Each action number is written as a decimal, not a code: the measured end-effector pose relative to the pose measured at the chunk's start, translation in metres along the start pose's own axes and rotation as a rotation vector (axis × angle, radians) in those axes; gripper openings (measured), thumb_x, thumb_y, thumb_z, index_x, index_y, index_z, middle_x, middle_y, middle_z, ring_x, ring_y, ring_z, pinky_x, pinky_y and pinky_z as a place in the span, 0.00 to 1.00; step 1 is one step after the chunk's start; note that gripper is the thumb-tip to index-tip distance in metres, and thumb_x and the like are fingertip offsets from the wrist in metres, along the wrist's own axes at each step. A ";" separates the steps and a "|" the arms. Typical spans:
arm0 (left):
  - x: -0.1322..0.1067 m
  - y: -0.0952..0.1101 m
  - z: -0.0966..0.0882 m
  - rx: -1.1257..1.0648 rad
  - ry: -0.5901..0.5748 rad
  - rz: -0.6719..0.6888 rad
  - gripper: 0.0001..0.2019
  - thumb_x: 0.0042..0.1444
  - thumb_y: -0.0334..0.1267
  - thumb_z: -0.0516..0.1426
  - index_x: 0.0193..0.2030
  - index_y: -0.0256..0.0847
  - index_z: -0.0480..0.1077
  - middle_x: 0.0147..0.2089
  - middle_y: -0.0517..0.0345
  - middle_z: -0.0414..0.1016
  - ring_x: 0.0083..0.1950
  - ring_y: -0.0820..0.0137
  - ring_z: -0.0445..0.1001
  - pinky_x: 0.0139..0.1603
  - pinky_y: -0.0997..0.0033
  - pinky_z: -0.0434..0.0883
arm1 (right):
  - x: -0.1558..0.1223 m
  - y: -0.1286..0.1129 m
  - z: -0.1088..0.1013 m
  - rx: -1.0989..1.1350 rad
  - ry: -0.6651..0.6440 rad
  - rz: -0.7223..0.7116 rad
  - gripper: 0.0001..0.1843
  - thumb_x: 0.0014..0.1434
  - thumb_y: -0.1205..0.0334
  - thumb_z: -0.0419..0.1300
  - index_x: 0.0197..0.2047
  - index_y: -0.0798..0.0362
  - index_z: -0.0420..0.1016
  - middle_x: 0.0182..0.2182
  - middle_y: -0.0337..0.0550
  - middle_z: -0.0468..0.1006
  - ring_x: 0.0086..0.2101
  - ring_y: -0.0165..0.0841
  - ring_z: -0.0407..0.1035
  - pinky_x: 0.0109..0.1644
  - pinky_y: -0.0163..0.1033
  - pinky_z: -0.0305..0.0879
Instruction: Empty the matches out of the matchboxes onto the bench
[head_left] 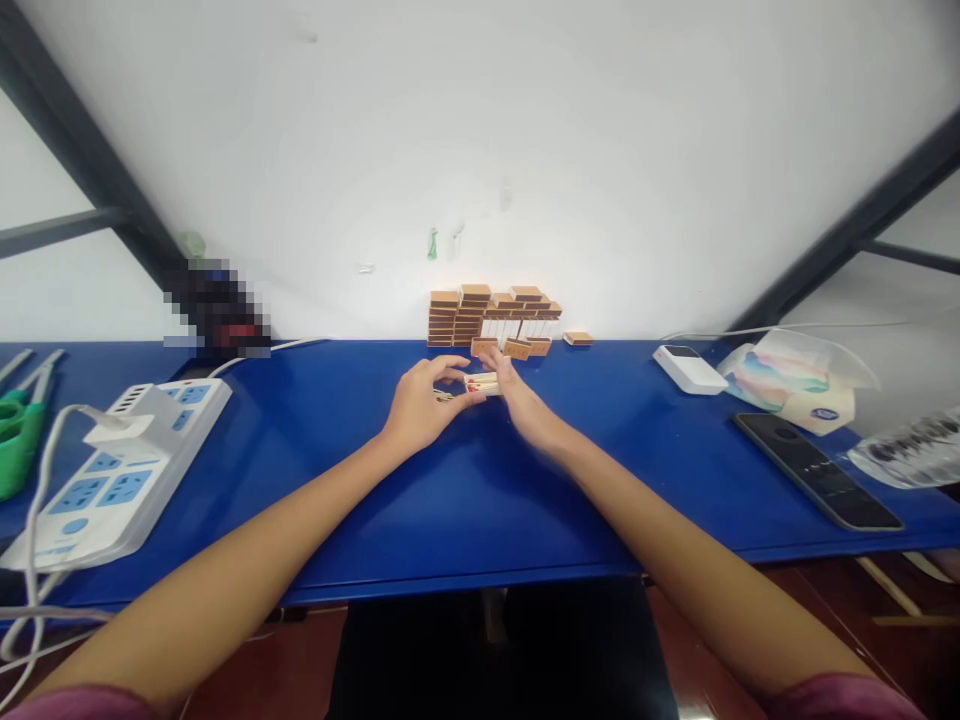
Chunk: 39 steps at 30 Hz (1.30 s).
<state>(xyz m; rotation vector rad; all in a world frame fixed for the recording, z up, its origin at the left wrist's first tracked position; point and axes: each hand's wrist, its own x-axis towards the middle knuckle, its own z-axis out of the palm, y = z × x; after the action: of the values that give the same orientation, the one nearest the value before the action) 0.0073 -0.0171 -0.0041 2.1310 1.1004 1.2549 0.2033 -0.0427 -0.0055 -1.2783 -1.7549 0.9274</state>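
In front of you stretches a glossy blue table (465, 520), and directly behind it rises a white wall (480, 120) with a few small bits stuck to it. Toward the table's left and right ends you see dark, slanting posts (82, 135) with thinner crossbars (60, 231). Below the table's near edge lies a reddish-brown floor (300, 655). Soft light brightens the wall above the table.

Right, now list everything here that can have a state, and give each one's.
Matchbox tray: open, matches showing, between left hand and right hand
Stacked matchboxes: piled by the wall
Single matchbox: lying apart
Power strip: adapter plugged in
White device: lying flat, screen dark
Phone: lying flat; on or off unclear
Bottle: on its side
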 end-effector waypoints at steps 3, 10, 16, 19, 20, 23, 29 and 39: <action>-0.002 0.006 -0.001 0.054 0.002 0.051 0.24 0.54 0.42 0.76 0.55 0.48 0.78 0.47 0.58 0.87 0.50 0.60 0.85 0.56 0.57 0.77 | -0.004 -0.004 0.006 0.075 0.035 -0.013 0.54 0.70 0.21 0.33 0.86 0.45 0.33 0.83 0.49 0.45 0.80 0.40 0.39 0.82 0.55 0.39; -0.003 0.004 -0.001 0.048 0.002 0.053 0.22 0.56 0.45 0.75 0.55 0.48 0.77 0.46 0.57 0.87 0.50 0.60 0.85 0.57 0.55 0.78 | -0.008 -0.004 0.002 0.042 0.035 0.009 0.55 0.69 0.20 0.34 0.86 0.45 0.32 0.83 0.49 0.39 0.80 0.42 0.35 0.82 0.58 0.35; -0.005 0.006 -0.001 0.065 0.022 0.100 0.22 0.55 0.45 0.75 0.54 0.48 0.78 0.48 0.56 0.87 0.51 0.59 0.85 0.59 0.55 0.78 | -0.010 -0.006 -0.005 -0.013 -0.046 0.025 0.52 0.70 0.22 0.36 0.85 0.45 0.40 0.83 0.46 0.38 0.81 0.43 0.31 0.83 0.58 0.32; -0.005 0.007 -0.001 0.071 0.023 0.119 0.21 0.56 0.44 0.75 0.55 0.49 0.77 0.48 0.58 0.87 0.50 0.61 0.84 0.58 0.56 0.78 | -0.007 -0.002 -0.009 -0.057 0.016 -0.081 0.44 0.74 0.28 0.41 0.81 0.45 0.53 0.80 0.51 0.51 0.79 0.44 0.42 0.82 0.58 0.41; -0.006 0.006 -0.001 0.065 0.025 0.125 0.21 0.56 0.43 0.75 0.55 0.49 0.77 0.48 0.59 0.87 0.49 0.62 0.84 0.58 0.57 0.78 | -0.006 0.001 -0.010 -0.057 0.052 -0.116 0.40 0.75 0.31 0.45 0.79 0.46 0.59 0.78 0.54 0.58 0.77 0.45 0.49 0.81 0.59 0.48; -0.006 0.006 -0.002 0.088 0.016 0.150 0.22 0.56 0.42 0.75 0.55 0.49 0.77 0.49 0.59 0.87 0.50 0.62 0.83 0.56 0.58 0.77 | -0.002 0.007 -0.012 -0.001 0.116 -0.167 0.28 0.72 0.42 0.58 0.68 0.50 0.71 0.68 0.58 0.71 0.66 0.47 0.68 0.69 0.56 0.69; -0.005 0.004 -0.004 0.194 -0.063 0.194 0.23 0.57 0.44 0.75 0.57 0.50 0.77 0.52 0.58 0.87 0.51 0.60 0.81 0.59 0.54 0.74 | -0.002 0.004 -0.009 0.067 0.116 -0.160 0.13 0.67 0.59 0.60 0.54 0.50 0.75 0.55 0.52 0.79 0.54 0.41 0.76 0.58 0.49 0.77; -0.006 0.002 -0.005 0.202 -0.081 0.256 0.24 0.58 0.43 0.74 0.59 0.49 0.75 0.51 0.59 0.87 0.51 0.60 0.81 0.56 0.56 0.75 | -0.005 0.000 -0.011 -0.151 0.126 -0.355 0.06 0.70 0.57 0.63 0.40 0.48 0.78 0.50 0.50 0.77 0.58 0.43 0.71 0.64 0.51 0.68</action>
<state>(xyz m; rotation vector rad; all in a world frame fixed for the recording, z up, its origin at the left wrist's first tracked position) 0.0024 -0.0234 -0.0038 2.5172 0.9795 1.1960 0.2141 -0.0464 -0.0016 -1.0436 -1.8980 0.5113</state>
